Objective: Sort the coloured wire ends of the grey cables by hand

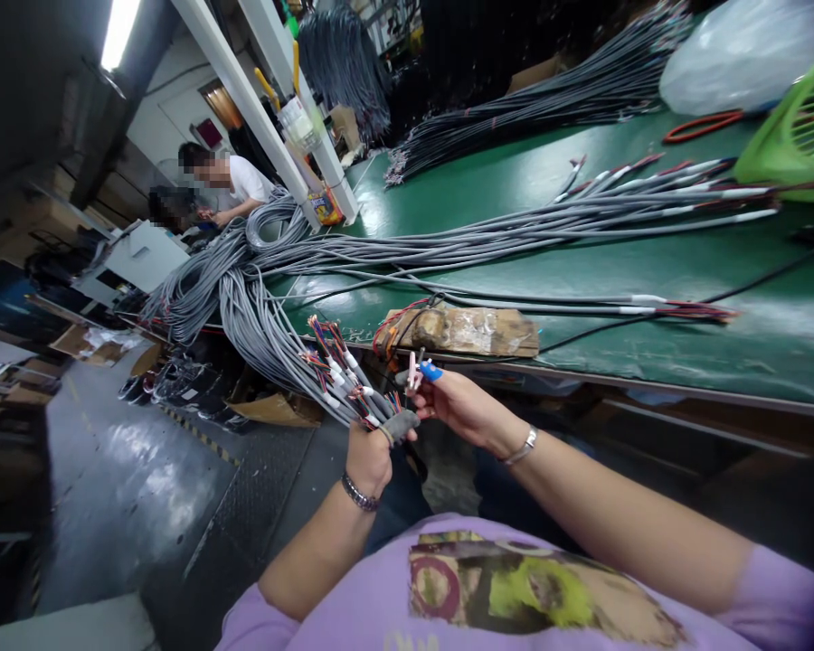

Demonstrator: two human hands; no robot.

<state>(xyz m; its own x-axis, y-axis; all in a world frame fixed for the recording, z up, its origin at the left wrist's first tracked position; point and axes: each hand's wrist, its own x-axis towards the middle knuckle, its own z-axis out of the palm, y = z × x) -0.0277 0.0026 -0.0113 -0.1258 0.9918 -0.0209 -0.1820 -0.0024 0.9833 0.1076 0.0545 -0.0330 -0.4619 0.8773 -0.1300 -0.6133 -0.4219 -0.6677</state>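
My left hand [372,457] is closed around the end of a bundle of grey cables [264,339]. A grey cover wraps its thumb. Beyond the fist, stripped cable ends [339,371] fan out, with thin coloured wires and white tape bands. Just to the right, my right hand [458,409] is pinched, blue tape on its thumb. Between its fingertips is a small pale pinkish piece [413,369], too small to name. A wooden block [478,331] with red and black wires around its left end lies on the bench edge, close above the right hand.
More long grey cables [448,242] run along the green bench [773,334]. Behind them lie a dark cable bundle [515,113], a plastic bag [746,54] and a green basket [804,127]. White posts [278,108] rise at left; a person [241,185] sits beyond. Cardboard [278,409] lies below.
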